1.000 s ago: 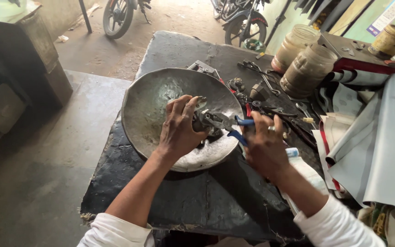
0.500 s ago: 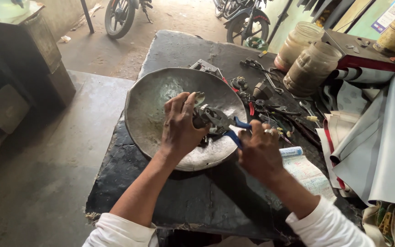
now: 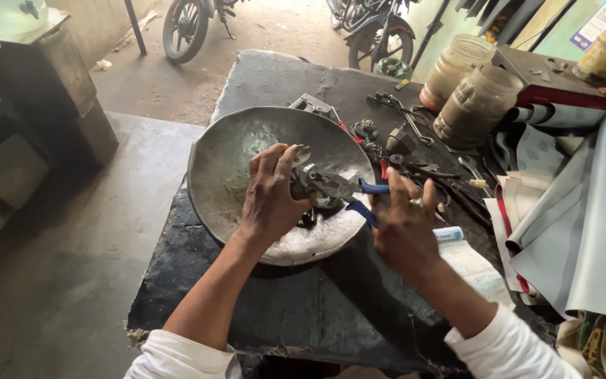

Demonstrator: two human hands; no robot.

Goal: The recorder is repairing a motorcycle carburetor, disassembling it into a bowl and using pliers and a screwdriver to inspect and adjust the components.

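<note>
Metal on metal is the worry: the small greasy part (image 3: 311, 184) sits over the middle of the dented steel bowl (image 3: 226, 161), pinned by the left hand (image 3: 271, 196), whose fingers curl tight round it, while the right hand (image 3: 405, 228) has its fingers closed on the blue handles of the pliers (image 3: 362, 196), nose biting the part. If the nose slips off w/ the squeeze on, I'd judge it could jab the left thumb, which is just beside the bite; the part looks oily, so a slip seems likely enough. A loose bit could also spring out & land in the bowl or roll off the edge. The bowl rests unclamped on the desk (image 3: 282, 77), so a hard pull may rock it. Desk top is dark, stained & worn, w/ ragged front edge. Right of the bowl: more hand tools (image 3: 415, 151), two cloudy plastic jars (image 3: 478, 102), a small tube (image 3: 449, 234), grey sheets (image 3: 583, 231). Beyond the desk, a concrete floor, a dusty yard & two parked motorbikes (image 3: 187, 24).
</note>
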